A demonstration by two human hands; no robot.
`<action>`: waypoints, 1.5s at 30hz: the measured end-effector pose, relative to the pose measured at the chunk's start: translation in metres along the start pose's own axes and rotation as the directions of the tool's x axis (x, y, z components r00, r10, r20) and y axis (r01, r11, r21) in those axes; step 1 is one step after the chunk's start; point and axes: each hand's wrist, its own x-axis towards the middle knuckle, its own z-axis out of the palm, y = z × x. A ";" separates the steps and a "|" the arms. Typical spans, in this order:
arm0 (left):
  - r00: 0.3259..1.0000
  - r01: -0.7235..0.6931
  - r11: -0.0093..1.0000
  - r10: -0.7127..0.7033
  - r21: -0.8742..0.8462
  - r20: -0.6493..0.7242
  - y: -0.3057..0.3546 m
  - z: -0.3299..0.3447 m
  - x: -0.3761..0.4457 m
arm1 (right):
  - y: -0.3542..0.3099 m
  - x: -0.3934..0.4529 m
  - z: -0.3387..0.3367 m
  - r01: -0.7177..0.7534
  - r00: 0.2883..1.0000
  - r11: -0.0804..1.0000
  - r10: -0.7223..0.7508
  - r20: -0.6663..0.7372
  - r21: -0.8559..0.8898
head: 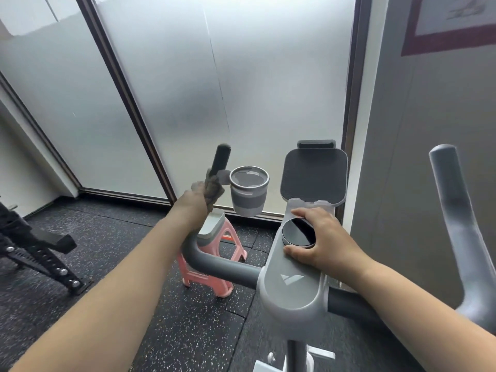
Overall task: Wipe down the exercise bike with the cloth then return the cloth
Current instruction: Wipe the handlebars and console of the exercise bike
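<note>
The grey exercise bike (291, 285) fills the lower middle, with its console, round black dial (298, 232) and tablet holder (314, 175). My left hand (194, 205) grips a brownish-grey cloth (213, 187) wrapped around the upright left handlebar (220, 159), just below its black tip. My right hand (322, 238) rests on the console with relaxed fingers, the fingertips lying over the right side of the dial. The right handlebar (456, 210) rises untouched at the right.
A grey cup holder (248, 190) hangs beside the left handlebar. A pink stool (214, 261) stands on the speckled black floor behind the bike. A black equipment frame (40, 251) sits at the left. Frosted glass panels (214, 89) and a grey wall (429, 130) close the space ahead.
</note>
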 end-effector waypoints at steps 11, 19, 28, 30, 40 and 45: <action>0.982 0.147 0.989 -0.144 -0.012 0.123 0.005 -0.017 -0.019 | -0.004 -0.004 -0.001 -0.030 1.000 0.999 0.030 0.005 0.036; 0.973 0.200 0.980 -0.198 -0.001 0.122 0.002 0.005 -0.033 | -0.005 -0.005 -0.002 -0.034 0.999 0.998 0.034 0.000 0.046; 0.923 0.031 0.987 -0.089 0.158 0.374 -0.005 -0.029 -0.072 | -0.003 -0.004 -0.001 -0.028 1.000 0.999 0.029 -0.006 0.039; 0.962 0.021 1.000 -0.023 0.013 0.270 -0.010 -0.031 -0.070 | -0.002 -0.003 0.000 -0.025 1.000 0.999 0.025 -0.007 0.032; 1.000 0.011 0.969 -0.014 -0.246 -0.010 -0.016 0.008 -0.102 | 0.000 -0.002 0.000 -0.030 1.000 1.000 0.029 0.004 0.009; 0.998 0.010 0.959 0.007 -0.283 0.060 0.011 0.008 -0.137 | -0.002 -0.003 -0.001 -0.031 0.999 0.999 0.031 0.007 0.010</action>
